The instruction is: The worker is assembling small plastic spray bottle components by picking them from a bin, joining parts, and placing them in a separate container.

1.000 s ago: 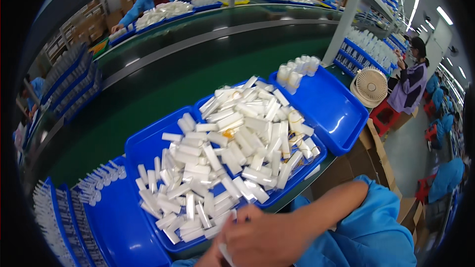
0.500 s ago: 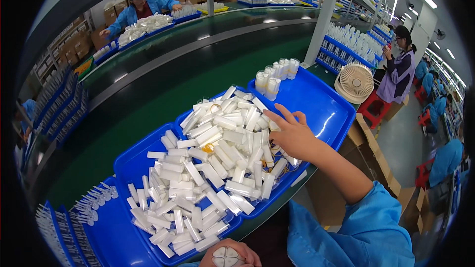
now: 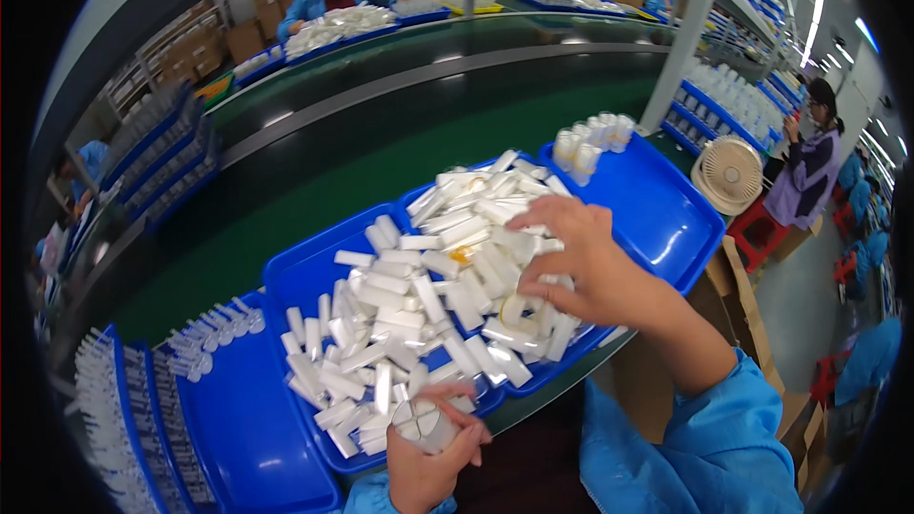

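Close to my body, my left hand [image 3: 433,452] is wrapped round a round bundle of white pieces [image 3: 426,426], whose wedge-shaped ends face up. Over the right part of a heap of white, film-wrapped pieces [image 3: 381,314] hovers my right hand [image 3: 590,262], its fingers spread and curved, slightly blurred. No piece shows plainly between those fingers. The heap fills two neighbouring blue trays [image 3: 286,276]. A yellow-orange band [image 3: 462,254] lies among the pieces.
At right, a blue tray [image 3: 666,214] carries several upright white bundles [image 3: 590,143]. Another blue tray [image 3: 248,419] at left holds clear stemmed parts [image 3: 214,335]. A green conveyor [image 3: 381,143] runs behind. A beige fan [image 3: 729,174] and cardboard [image 3: 733,314] are at right; co-workers sit beyond.
My left hand has risen further into view with its bundle. My right hand has opened wider over the heap. The whole scene has shifted rightward as the head turned.
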The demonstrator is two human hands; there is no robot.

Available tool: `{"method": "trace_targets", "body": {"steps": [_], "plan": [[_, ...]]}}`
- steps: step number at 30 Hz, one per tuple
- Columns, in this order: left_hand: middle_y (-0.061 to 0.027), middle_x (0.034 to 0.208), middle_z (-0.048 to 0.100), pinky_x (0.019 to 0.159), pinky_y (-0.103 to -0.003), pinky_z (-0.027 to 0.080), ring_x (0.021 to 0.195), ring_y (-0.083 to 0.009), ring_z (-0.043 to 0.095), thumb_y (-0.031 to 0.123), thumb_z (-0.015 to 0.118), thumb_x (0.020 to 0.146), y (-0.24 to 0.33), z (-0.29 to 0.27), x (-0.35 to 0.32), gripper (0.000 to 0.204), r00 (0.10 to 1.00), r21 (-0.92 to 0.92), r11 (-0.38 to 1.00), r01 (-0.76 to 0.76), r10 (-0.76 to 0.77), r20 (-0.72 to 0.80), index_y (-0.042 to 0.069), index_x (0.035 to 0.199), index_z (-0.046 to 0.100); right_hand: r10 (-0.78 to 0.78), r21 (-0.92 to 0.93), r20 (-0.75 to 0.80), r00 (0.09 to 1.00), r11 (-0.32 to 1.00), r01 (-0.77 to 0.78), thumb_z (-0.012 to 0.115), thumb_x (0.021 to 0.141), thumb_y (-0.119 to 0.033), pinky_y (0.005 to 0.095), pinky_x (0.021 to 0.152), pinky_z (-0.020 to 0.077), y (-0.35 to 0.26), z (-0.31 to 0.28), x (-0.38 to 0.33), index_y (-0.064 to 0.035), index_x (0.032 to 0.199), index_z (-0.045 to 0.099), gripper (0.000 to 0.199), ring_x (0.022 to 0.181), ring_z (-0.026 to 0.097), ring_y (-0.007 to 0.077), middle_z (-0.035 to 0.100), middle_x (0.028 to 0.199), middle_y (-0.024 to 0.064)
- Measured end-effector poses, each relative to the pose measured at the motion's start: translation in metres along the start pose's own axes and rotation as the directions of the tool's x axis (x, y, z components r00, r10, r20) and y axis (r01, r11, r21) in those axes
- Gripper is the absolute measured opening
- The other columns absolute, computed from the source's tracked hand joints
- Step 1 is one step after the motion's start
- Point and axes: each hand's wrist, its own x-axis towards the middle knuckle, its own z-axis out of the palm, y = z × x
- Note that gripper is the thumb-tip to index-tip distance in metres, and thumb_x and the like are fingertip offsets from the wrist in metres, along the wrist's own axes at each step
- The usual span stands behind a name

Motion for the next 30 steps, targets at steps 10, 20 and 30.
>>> {"method": "trace_targets", "body": {"steps": [10,20,30], "plan": [[-0.0111,0.073,0.053,0.042,-0.024,0.041,0.049,-0.014,0.048,-0.005,0.061,0.072,0.02,-0.026,-0.021,0.023,0.693,-0.543,0.839,0.022,0.379,0.614,0.0,0.09,0.046,-0.266,0.71,0.353,0.897,-0.548,-0.441,0.047,0.091,-0.022,0.034,0.071,0.0421,-0.072,0.052,0.0,-0.0031,0.086,0.05,0.02,0.07,0.054,0.018,0.053,0.067,0.0047],[-0.0078,0.075,0.052,0.057,-0.027,0.045,0.068,-0.0157,0.054,-0.01,0.061,0.069,0.024,-0.039,-0.014,0.106,0.983,0.286,0.941,-0.179,0.16,0.086,0.011,0.139,-0.016,-0.643,1.0,0.022,0.765,0.007,-0.023,0.04,0.09,-0.017,0.0384,0.057,0.0389,-0.116,0.056,-0.021,0.0049,0.1,0.056,0.028,0.061,0.056,0.0287,0.057,0.066,0.0132],[-0.0097,0.092,0.05,0.08,-0.031,0.042,0.079,-0.0181,0.056,-0.005,0.063,0.07,-0.001,-0.031,-0.021,0.103,0.839,0.841,0.338,-0.423,0.497,0.222,0.003,0.134,-0.018,-0.236,0.796,0.524,0.819,0.477,-0.372,0.066,0.078,-0.009,0.0267,0.066,0.0525,-0.087,0.035,0.002,-0.0118,0.125,0.05,0.05,0.08,0.065,0.0205,0.057,0.116,0.0131]]}}
